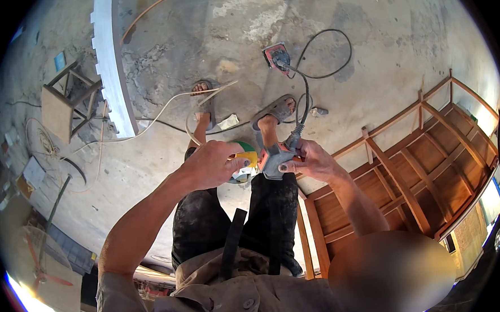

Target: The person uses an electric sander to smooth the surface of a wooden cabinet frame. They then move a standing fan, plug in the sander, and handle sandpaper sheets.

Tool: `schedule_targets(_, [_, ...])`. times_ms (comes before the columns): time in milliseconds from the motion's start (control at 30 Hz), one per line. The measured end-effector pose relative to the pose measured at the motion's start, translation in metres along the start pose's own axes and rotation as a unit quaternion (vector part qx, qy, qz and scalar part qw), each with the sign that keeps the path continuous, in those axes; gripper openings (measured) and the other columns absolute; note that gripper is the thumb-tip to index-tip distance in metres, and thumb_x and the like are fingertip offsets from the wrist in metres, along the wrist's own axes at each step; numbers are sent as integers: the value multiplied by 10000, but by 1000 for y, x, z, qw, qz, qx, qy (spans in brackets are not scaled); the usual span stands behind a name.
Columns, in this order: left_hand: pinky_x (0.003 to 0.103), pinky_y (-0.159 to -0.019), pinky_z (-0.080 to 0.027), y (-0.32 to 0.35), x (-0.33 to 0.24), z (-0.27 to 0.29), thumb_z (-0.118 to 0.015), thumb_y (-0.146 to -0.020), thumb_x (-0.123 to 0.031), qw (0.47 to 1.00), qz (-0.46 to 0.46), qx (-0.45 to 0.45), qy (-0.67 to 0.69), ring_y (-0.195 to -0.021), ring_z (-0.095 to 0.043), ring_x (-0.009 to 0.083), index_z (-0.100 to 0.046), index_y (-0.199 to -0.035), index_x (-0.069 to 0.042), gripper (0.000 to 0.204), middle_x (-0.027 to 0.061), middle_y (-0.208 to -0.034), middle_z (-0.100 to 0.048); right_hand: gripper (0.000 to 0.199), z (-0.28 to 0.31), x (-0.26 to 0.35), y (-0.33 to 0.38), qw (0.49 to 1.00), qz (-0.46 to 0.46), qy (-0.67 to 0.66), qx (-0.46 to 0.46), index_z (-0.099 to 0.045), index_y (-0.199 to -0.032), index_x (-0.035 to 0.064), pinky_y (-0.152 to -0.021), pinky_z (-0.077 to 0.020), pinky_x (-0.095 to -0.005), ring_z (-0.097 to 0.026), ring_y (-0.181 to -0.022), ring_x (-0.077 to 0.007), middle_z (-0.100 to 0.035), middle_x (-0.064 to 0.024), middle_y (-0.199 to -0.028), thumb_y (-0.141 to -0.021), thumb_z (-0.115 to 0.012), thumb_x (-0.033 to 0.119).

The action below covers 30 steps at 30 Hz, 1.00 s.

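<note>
In front of my lap, my right hand grips the body of a red and grey corded power tool, thumb along its near side. A thick black cord leaves the tool's far end. Beside it, my left hand is closed on a small yellow piece, held against or very near the tool's left end; whether they touch, I cannot tell. Under the left fingers a green and white round object shows in part. What the tool's working face looks like is hidden.
A second red and black power tool lies on the concrete floor, near a looped black cord. A long pale notched board stands at the left beside a wooden stool. Right of me is a brown wooden frame panel. A pale hose crosses the floor.
</note>
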<state>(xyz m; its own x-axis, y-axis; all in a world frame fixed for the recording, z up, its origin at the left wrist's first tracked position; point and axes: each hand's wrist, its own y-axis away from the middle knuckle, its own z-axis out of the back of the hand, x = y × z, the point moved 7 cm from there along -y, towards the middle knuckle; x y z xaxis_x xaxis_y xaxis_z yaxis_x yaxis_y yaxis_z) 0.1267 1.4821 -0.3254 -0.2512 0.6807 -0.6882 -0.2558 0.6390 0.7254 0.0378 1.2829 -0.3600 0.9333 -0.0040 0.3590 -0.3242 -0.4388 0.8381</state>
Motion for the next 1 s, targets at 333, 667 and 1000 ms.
schedule_targets(333, [424,-980,-412,0,-6,-3,-632,-926,-180,999,20,29,-4,-887,-639,388,-677,-983,5,198,241,-683,-625,427,-5,16,4,994,0,111,-10,-610,-1112,-57,-918,-495,-311,-619,-1006,-146,-681,-100,-1077,-778,-824,101])
schedule_targets(667, [484,-722,-479,-5,6,1,-647,-897,-233,997,-45,-53,-41,-757,-644,392,-682,-884,-27,209,187,-739,-642,451,-11,33,-7,984,26,170,-45,-625,-1084,-17,-737,-461,-285,-539,-814,-104,-648,-28,-914,-766,-851,210])
schedule_targets(1000, [526,-1104,-286,-51,40,24,-642,-832,-133,919,-92,-289,-250,-1203,-500,275,-601,-1225,-95,396,72,-1114,-644,376,37,-30,-115,979,119,36,-164,-549,-1129,-5,-821,-487,-263,-581,-974,-124,-606,-48,-1048,-841,-751,128])
